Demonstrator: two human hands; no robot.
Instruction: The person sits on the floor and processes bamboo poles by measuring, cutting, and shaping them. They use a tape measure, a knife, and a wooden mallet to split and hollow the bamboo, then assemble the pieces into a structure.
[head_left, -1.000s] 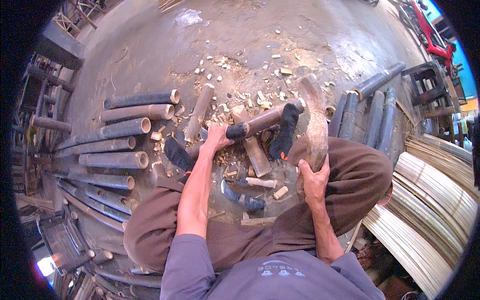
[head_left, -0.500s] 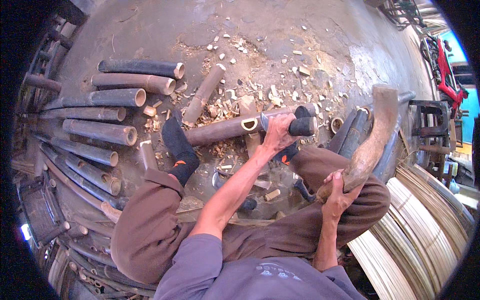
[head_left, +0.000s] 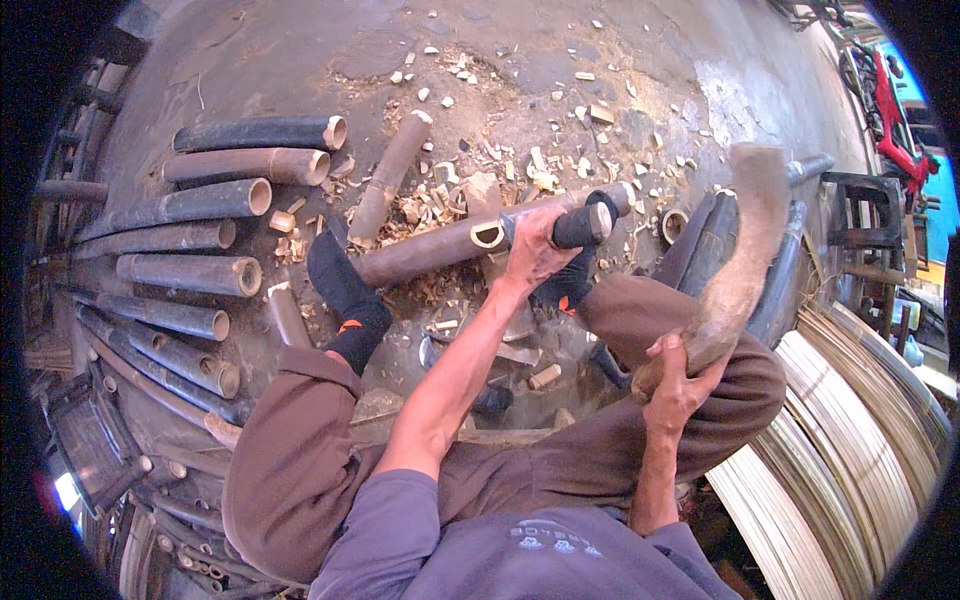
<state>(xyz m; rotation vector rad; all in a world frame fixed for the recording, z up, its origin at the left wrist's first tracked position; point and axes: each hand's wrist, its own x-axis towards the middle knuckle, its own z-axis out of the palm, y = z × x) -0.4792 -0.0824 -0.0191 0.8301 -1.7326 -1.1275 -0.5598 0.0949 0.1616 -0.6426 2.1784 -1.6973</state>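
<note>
My left hand (head_left: 533, 245) is closed round the black-wrapped handle of a chisel (head_left: 577, 228). The blade shows partly beside the hand, at the right edge of a pale-rimmed hole in a brown bamboo pole (head_left: 415, 257). That pole lies slanting between my feet, with a black-socked foot (head_left: 345, 290) at its left part and the other near its right end. Above my right knee, my right hand (head_left: 682, 385) grips the narrow end of a heavy, curved wooden mallet (head_left: 735, 255). Its thick head is raised, blurred at the top, and apart from the chisel.
Cut bamboo lengths (head_left: 190, 273) lie in a row at left. A shorter bamboo piece (head_left: 390, 180) and wood chips (head_left: 540, 165) are scattered beyond the pole. Bundled pale strips (head_left: 790, 460) stand at lower right, near dark bamboo poles (head_left: 705, 240) and a black stool (head_left: 862, 225).
The view has shifted slightly. My left hand has tilted the chisel handle a little, and its blade sits closer to the hole's edge. The mallet head has swung slightly up and left.
</note>
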